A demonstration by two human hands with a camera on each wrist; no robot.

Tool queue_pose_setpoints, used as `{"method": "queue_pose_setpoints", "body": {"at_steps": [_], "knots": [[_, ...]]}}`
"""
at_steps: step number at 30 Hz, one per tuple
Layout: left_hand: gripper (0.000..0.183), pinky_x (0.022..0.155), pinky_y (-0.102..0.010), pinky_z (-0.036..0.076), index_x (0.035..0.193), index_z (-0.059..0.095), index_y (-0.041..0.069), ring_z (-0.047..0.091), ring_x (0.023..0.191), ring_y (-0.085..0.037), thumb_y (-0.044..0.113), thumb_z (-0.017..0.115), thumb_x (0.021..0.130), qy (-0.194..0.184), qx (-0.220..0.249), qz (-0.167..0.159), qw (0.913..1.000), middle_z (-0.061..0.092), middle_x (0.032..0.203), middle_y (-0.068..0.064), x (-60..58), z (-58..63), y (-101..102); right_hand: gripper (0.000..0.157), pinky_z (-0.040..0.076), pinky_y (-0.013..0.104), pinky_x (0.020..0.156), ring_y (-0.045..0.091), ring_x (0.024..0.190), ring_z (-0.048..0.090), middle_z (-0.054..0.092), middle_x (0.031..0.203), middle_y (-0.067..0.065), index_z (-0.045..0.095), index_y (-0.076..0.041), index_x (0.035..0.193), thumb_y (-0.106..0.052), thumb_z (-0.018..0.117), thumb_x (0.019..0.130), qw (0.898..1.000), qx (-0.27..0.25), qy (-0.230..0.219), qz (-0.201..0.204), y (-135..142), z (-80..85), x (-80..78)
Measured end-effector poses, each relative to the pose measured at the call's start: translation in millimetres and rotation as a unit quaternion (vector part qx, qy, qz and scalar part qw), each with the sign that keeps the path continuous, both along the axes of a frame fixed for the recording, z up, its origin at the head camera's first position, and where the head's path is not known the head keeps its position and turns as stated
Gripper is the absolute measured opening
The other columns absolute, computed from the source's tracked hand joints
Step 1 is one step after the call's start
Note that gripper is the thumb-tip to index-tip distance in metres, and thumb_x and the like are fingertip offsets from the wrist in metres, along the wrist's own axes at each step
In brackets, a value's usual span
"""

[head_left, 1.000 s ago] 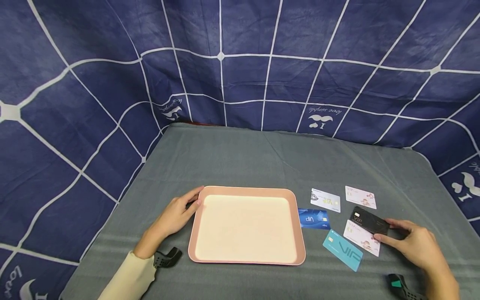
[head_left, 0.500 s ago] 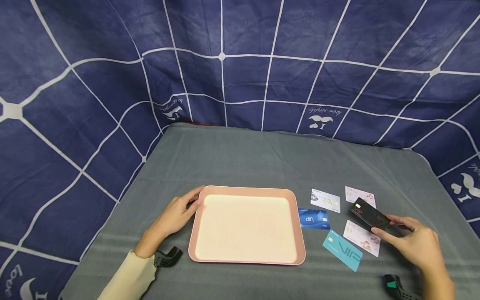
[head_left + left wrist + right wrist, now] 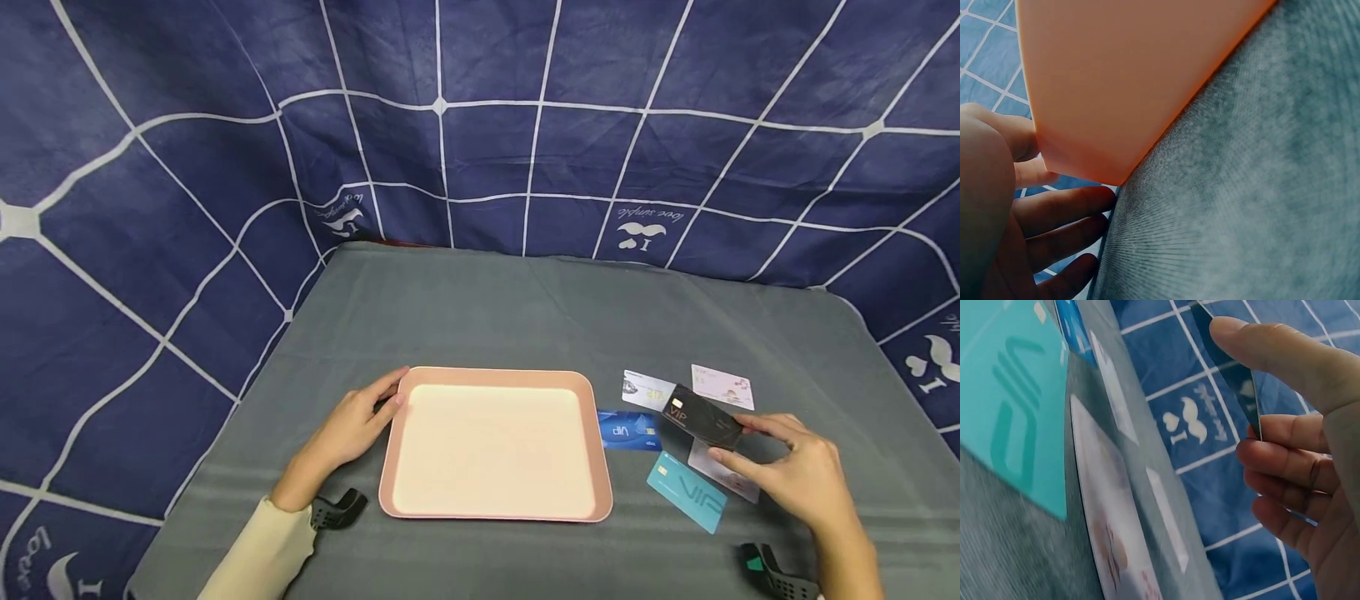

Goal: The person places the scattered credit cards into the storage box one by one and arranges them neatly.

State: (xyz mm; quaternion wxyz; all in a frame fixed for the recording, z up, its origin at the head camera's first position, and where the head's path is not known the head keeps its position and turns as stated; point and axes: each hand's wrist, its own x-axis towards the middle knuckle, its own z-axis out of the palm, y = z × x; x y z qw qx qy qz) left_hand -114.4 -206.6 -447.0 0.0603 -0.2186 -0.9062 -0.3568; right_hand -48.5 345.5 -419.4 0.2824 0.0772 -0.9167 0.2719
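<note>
My right hand (image 3: 802, 471) pinches a black VIP card (image 3: 702, 417) by its right end, between thumb and fingers. The card is raised above the cloth; in the right wrist view the same black card (image 3: 1232, 378) appears nearly edge-on. Under and around it lie a white card (image 3: 641, 388), a blue card (image 3: 628, 432), a teal card (image 3: 686, 492) and two pink-white cards, one farther back (image 3: 722, 386) and one partly hidden (image 3: 735, 479). My left hand (image 3: 348, 429) touches the upper left corner of a pink tray (image 3: 495, 377) with loosely extended fingers.
Grey cloth (image 3: 480, 308) covers the table. A dark blue curtain with white lines (image 3: 495, 150) hangs behind and along the left side. Black wrist mounts (image 3: 337, 508) are on both wrists. The blue card lies against the tray's right edge.
The black card has been lifted off the lower pink-white card and carried left by my right hand, now partly covering the white card. My left hand and the tray stay put.
</note>
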Motion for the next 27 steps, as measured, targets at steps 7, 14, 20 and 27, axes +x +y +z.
{"method": "queue_pose_setpoints", "body": {"at_steps": [7,14,20,27], "knots": [[0.044,0.092,-0.05,0.05,0.141,0.05,-0.003,0.066,0.109,-0.033,0.009,0.057,0.1,0.012,0.016,-0.016,0.9997,0.068,0.116,-0.021,-3.6,-0.6,1.5,0.057,0.036,0.007,0.071,-0.019,0.084,0.05,0.066,0.084,-0.015,0.078,-0.006,0.086,-0.01,0.1,0.034,0.999,-0.005,0.019,0.044,-12.0,9.0,-3.8],[0.044,0.091,-0.05,0.05,0.142,0.05,-0.002,0.066,0.108,-0.033,0.012,0.057,0.101,0.003,0.013,-0.013,0.9998,0.069,0.115,-0.021,-2.0,1.1,0.9,0.057,0.038,0.008,0.071,-0.016,0.082,0.052,0.068,0.082,-0.006,0.078,-0.008,0.085,-0.01,0.1,0.032,0.997,0.002,0.033,0.064,-22.3,10.1,-4.7],[0.043,0.09,-0.049,0.051,0.142,0.05,-0.002,0.067,0.107,-0.032,0.012,0.056,0.101,0.001,0.015,-0.013,0.9998,0.069,0.114,-0.02,-1.6,2.0,0.4,0.059,0.039,0.008,0.074,-0.017,0.086,0.051,0.069,0.083,0.001,0.079,-0.008,0.087,-0.012,0.099,0.032,0.996,0.024,0.045,0.079,-27.5,15.1,-8.4],[0.043,0.091,-0.049,0.051,0.142,0.05,-0.002,0.066,0.108,-0.032,0.012,0.057,0.101,0.0,0.018,-0.014,0.9997,0.069,0.115,-0.02,-1.8,1.9,0.7,0.057,0.037,0.008,0.078,-0.012,0.085,0.053,0.068,0.08,-0.003,0.078,-0.007,0.086,-0.015,0.099,0.034,0.993,0.04,0.048,0.104,-33.7,23.2,-17.6]]}}
